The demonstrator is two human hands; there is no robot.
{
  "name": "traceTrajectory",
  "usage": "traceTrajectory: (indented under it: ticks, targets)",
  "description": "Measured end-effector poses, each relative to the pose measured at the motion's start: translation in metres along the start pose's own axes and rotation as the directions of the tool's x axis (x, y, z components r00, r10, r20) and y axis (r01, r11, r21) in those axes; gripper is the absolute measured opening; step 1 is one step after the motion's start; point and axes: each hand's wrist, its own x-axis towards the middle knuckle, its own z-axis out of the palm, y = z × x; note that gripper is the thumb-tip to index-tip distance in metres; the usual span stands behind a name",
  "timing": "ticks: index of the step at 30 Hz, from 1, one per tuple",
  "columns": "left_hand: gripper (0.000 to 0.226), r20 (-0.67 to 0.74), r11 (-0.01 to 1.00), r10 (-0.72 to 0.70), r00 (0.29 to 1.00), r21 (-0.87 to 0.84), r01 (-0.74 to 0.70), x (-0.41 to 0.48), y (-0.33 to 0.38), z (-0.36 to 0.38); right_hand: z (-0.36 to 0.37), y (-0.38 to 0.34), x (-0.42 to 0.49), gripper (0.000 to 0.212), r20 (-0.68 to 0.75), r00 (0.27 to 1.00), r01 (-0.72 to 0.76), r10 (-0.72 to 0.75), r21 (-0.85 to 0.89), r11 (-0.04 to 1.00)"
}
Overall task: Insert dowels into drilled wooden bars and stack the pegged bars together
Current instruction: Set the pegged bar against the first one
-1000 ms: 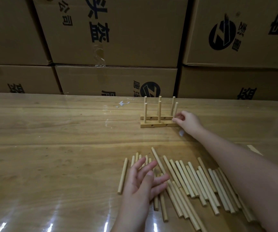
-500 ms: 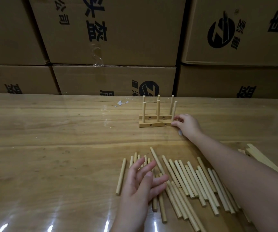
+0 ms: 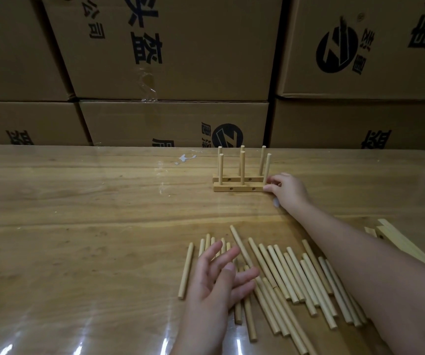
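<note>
My right grip (image 3: 286, 189) pinches the near pale wooden pegged bar (image 3: 237, 188) at its right end; my left grip (image 3: 219, 275) is spread, empty, over loose pale wooden dowels (image 3: 283, 272).

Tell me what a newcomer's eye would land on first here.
Two pegged bars stand side by side, three upright dowels in each, the right hand pinching the right end of the near bar. Closer in, loose dowels lie fanned out, partly beneath the open left hand. Printed cardboard boxes wall the back.
</note>
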Motion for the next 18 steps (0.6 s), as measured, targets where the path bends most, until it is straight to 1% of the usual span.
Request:
traceTrajectory:
  ticks: [4, 6, 7, 8, 9, 10, 12, 13, 14, 15, 16, 18]
  targets:
    - [0.032, 0.001, 1.000, 0.001, 1.000, -0.005, -0.001, 0.001, 0.001, 0.000, -0.001, -0.003, 0.000, 0.032, 0.029, 1.000, 0.009, -0.008, -0.028, 1.000]
    - [0.032, 0.001, 1.000, -0.003, 1.000, -0.008, 0.003, 0.001, 0.001, 0.000, -0.006, -0.005, -0.005, 0.042, 0.053, 0.999, 0.010, -0.008, -0.043, 0.999]
    - [0.032, 0.000, 1.000, -0.004, 1.000, -0.011, 0.004, 0.000, 0.001, 0.000, -0.010, -0.006, -0.009, 0.048, 0.037, 0.999, 0.007, -0.005, -0.040, 0.999]
    - [0.032, 0.000, 1.000, -0.004, 1.000, -0.012, 0.004, 0.001, 0.001, -0.001, -0.014, -0.007, -0.012, 0.050, -0.008, 1.000, 0.025, -0.025, -0.048, 0.999]
    - [0.032, -0.001, 1.000, -0.002, 1.000, -0.010, 0.002, 0.000, 0.001, 0.000, -0.018, -0.008, -0.015, 0.046, -0.082, 0.993, 0.077, -0.083, -0.074, 0.994]
    - [0.032, 0.000, 1.000, 0.000, 1.000, -0.003, 0.000, 0.000, 0.001, 0.000, -0.022, -0.012, -0.017, 0.038, -0.169, 0.972, 0.148, -0.165, -0.106, 0.983]
    - [0.032, 0.006, 1.000, 0.004, 1.000, 0.008, -0.004, 0.000, 0.001, 0.001, -0.029, -0.029, -0.016, 0.023, -0.313, 0.890, 0.297, -0.331, -0.152, 0.943]
    - [0.032, 0.010, 1.000, 0.005, 1.000, 0.012, -0.005, -0.001, 0.000, 0.001, -0.031, -0.041, -0.014, 0.021, -0.336, 0.852, 0.361, -0.400, -0.175, 0.916]
    - [0.032, 0.013, 1.000, 0.005, 1.000, 0.013, -0.005, -0.001, 0.000, 0.001, -0.033, -0.055, -0.009, 0.021, -0.316, 0.827, 0.417, -0.465, -0.211, 0.884]
    - [0.032, 0.013, 1.000, 0.004, 1.000, 0.014, -0.004, -0.001, 0.001, 0.001, -0.034, -0.069, -0.004, 0.024, -0.255, 0.818, 0.457, -0.516, -0.257, 0.852]
    - [0.032, 0.012, 1.000, 0.004, 1.000, 0.013, -0.004, -0.001, 0.001, 0.001, -0.033, -0.081, 0.000, 0.027, -0.168, 0.826, 0.475, -0.539, -0.310, 0.824]
    - [0.032, 0.012, 1.000, 0.003, 1.000, 0.011, -0.003, -0.001, 0.001, 0.001, -0.033, -0.100, 0.009, 0.033, 0.012, 0.864, 0.461, -0.503, -0.418, 0.783]
